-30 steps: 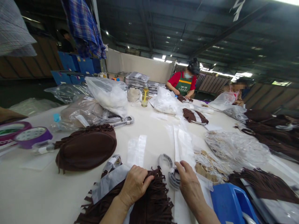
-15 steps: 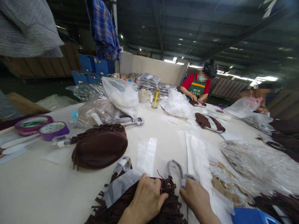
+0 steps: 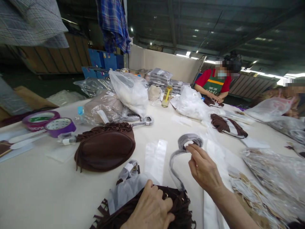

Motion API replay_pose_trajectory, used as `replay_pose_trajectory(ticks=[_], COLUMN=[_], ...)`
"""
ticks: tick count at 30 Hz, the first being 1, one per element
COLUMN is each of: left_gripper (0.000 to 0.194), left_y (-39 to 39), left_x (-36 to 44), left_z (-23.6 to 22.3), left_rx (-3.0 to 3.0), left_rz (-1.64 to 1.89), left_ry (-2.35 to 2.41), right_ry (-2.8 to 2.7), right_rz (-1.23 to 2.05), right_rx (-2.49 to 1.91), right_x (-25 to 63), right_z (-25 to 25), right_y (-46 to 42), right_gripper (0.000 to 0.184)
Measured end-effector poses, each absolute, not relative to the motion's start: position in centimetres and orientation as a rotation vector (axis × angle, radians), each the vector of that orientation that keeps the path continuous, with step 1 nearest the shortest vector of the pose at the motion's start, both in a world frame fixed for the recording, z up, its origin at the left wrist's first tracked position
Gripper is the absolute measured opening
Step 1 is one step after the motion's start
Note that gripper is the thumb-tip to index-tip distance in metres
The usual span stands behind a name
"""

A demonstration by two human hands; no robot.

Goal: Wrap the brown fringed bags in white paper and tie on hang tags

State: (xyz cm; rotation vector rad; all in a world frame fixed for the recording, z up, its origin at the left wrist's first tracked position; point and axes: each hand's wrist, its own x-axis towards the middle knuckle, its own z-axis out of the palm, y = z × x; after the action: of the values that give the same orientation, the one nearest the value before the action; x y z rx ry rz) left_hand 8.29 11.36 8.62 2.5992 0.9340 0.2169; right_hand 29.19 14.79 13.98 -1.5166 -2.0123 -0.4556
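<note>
A dark brown fringed bag (image 3: pixel 183 206) lies at the near edge of the table, its top edge toward the far side. My left hand (image 3: pixel 152 205) is closed on that top edge, fingers curled over it, beside a translucent sheet (image 3: pixel 126 194). From the bag's right corner a strap wrapped in grey film (image 3: pixel 175 165) runs up to a coil. My right hand (image 3: pixel 205 165) pinches this coil at its right side, just above the table. Another wrapped strap end (image 3: pixel 130 168) rests at the bag's left corner.
A second brown bag (image 3: pixel 105 149) lies to the left, near two purple tape rolls (image 3: pixel 60 126). White strips (image 3: pixel 156 159) are on the table ahead. Plastic bags (image 3: pixel 276 171) and tags lie at right. Across the table a person (image 3: pixel 215 82) handles a brown item.
My right hand has moved away from the bag's right corner, up and to the right, drawing the wrapped strap out. My left hand stays on the bag. The view has shifted slightly.
</note>
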Motion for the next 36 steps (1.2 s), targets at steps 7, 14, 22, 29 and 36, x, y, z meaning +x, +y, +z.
replay_pose_trajectory(ticks=[7, 14, 22, 29, 36], left_gripper=[0.028, 0.033, 0.048, 0.046, 0.029], left_y=[12.1, 11.6, 12.3, 12.2, 11.9], left_x=[9.9, 9.7, 8.5, 8.0, 7.6], left_z=[8.6, 6.4, 6.8, 9.4, 9.2], left_rx=[2.844, 2.903, 2.723, 2.734, 2.818], left_rz=[0.074, 0.364, 0.531, 1.002, 1.047], left_ry=[0.754, 0.929, 1.065, 1.044, 0.84], right_ry=[-1.498, -1.874, -2.704, -2.571, -2.589], right_rz=[-0.151, 0.224, 0.388, 0.947, 1.422], right_rx=[-1.485, -1.292, -1.102, -1.059, -0.92], right_x=[24.7, 24.3, 25.0, 25.9, 26.0], right_z=[13.7, 13.3, 13.4, 15.6, 13.6], right_y=[19.7, 19.3, 15.2, 14.5, 14.4], right_gripper=[0.018, 0.017, 0.041, 0.037, 0.027])
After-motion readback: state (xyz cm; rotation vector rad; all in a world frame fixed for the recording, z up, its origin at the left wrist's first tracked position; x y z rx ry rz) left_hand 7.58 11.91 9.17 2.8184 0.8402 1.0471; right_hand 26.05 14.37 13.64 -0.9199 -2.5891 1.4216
